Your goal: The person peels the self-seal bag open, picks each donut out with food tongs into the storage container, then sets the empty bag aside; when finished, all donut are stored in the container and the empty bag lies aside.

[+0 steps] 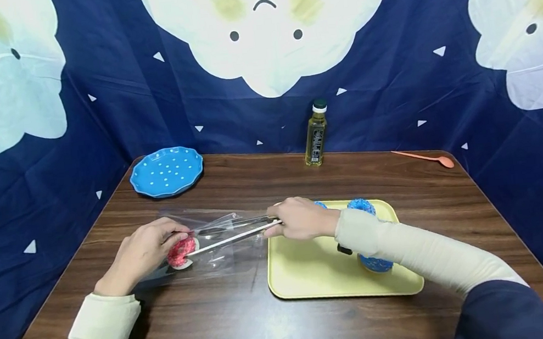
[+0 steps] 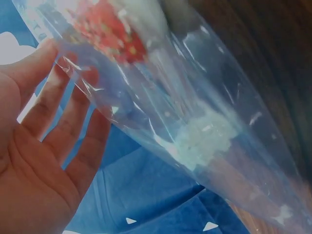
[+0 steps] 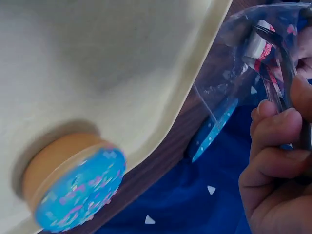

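A clear plastic bag point(image 1: 231, 262) lies on the table with a pink-red sprinkled donut point(image 1: 179, 252) inside it, toward its left end. My left hand point(image 1: 148, 250) pinches the bag's edge between thumb and fingertips, beside the donut; the left wrist view shows the film point(image 2: 146, 112) stretched from that hand. My right hand point(image 1: 301, 219) grips metal tongs point(image 3: 286, 63) near the bag's right end. Their arms reach into the bag, with the tips at the donut. Whether the tips clamp the donut is hard to tell.
Under my right forearm sits a yellow tray point(image 1: 311, 267) bearing blue sprinkled donuts point(image 1: 361, 205), partly hidden by the arm. A blue dotted plate point(image 1: 166, 172) stands back left, an oil bottle point(image 1: 315, 137) at the back, an orange spoon point(image 1: 429, 158) back right.
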The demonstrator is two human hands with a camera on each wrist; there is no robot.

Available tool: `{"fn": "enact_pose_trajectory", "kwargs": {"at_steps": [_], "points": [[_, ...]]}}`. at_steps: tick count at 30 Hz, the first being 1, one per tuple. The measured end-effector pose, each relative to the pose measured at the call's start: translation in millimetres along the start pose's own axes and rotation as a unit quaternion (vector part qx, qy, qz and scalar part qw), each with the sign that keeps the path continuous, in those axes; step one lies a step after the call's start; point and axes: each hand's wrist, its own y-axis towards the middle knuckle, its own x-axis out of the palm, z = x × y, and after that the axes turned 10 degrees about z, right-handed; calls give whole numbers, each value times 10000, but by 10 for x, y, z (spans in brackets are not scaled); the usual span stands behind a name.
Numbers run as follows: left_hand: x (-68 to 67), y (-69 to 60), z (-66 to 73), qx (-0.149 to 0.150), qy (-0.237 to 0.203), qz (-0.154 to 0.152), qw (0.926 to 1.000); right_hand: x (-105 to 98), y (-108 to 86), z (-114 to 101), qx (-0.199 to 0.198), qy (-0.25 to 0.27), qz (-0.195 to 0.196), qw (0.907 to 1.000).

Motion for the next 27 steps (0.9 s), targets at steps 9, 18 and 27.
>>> {"fn": "enact_pose_trajectory", "kwargs": {"at_steps": [9, 18, 27], "points": [[-13, -16, -24, 18, 52, 97, 9999, -177, -322, 190, 265, 95, 107, 9995], [-15, -26, -30, 5, 25, 71, 10000, -405, -658, 320, 310, 404, 159, 9986], [-11, -48, -24, -17, 76, 47, 10000, -532, -985, 471, 281, 447, 209, 9984]]}}
